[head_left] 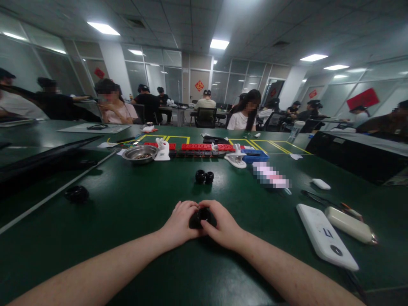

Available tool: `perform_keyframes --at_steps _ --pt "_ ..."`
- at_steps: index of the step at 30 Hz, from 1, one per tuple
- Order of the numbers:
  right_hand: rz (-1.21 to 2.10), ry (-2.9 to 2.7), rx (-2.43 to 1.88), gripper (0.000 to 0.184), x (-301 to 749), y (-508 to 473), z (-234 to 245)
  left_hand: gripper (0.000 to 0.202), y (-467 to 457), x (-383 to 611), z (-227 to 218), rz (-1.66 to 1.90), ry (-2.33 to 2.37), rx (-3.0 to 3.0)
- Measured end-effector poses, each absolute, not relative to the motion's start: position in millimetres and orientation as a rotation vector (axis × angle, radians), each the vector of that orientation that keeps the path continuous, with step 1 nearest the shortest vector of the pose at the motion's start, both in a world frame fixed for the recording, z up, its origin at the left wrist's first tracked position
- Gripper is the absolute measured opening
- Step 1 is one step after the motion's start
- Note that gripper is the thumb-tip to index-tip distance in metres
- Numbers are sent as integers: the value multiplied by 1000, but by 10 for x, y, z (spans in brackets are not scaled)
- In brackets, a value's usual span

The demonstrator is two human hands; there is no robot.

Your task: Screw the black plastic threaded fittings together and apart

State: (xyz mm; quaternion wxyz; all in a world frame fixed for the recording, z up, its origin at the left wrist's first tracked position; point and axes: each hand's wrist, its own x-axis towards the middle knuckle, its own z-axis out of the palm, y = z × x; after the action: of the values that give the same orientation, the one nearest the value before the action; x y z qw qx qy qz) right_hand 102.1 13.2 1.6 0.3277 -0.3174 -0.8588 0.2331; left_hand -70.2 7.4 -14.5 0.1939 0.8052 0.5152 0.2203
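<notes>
Low in the middle of the view, my left hand (pixel 181 221) and my right hand (pixel 222 223) close in from either side on a black round part (pixel 203 216) with a dark opening on top. The fingers of both hands are bent around it, and they hide much of its outline. Just beyond the hands, two black ribbed round pieces (pixel 204 177) stand side by side on the green table (pixel 143 267). Another black round piece (pixel 77 194) lies farther off to the left.
A metal bowl (pixel 140 154) of small parts, white clamps (pixel 162 149), red strips (pixel 196 146) and a blue tray (pixel 255 155) line the back. At right lie a white device (pixel 327 236), a cream cylinder (pixel 350 225) and a black box (pixel 360 155). Several people sit beyond.
</notes>
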Motion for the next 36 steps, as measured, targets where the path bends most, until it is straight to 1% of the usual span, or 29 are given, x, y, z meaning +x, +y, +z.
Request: perform_keyframes --at_steps 4,9,12,16,18,25,29,33,36 --pt "581 -2260 -747 50 1038 132 36 40 76 -696 -152 610 1452 2256" --pt "514 -2157 -917 48 1027 173 -16 39 73 -700 -156 612 1451 2276" --pt "581 -2161 -932 47 1025 175 -40 39 72 -708 -160 615 1436 2284" --pt "694 -2212 -795 62 1044 156 -29 47 81 -717 -167 611 1424 2268" --pt "697 -2228 -750 66 1051 150 -14 48 86 -721 -172 601 1427 2260" --pt "552 -2101 -946 58 1035 182 -41 42 85 -722 -174 615 1426 2294" --pt "611 -2163 -893 54 1031 186 -54 41 81 -711 -165 595 1432 2276" --pt "664 -2257 -701 64 1050 162 -23 49 90 -714 -180 593 1437 2258" --pt "616 -2227 -756 64 1053 156 -13 46 90 -718 -173 578 1440 2275"
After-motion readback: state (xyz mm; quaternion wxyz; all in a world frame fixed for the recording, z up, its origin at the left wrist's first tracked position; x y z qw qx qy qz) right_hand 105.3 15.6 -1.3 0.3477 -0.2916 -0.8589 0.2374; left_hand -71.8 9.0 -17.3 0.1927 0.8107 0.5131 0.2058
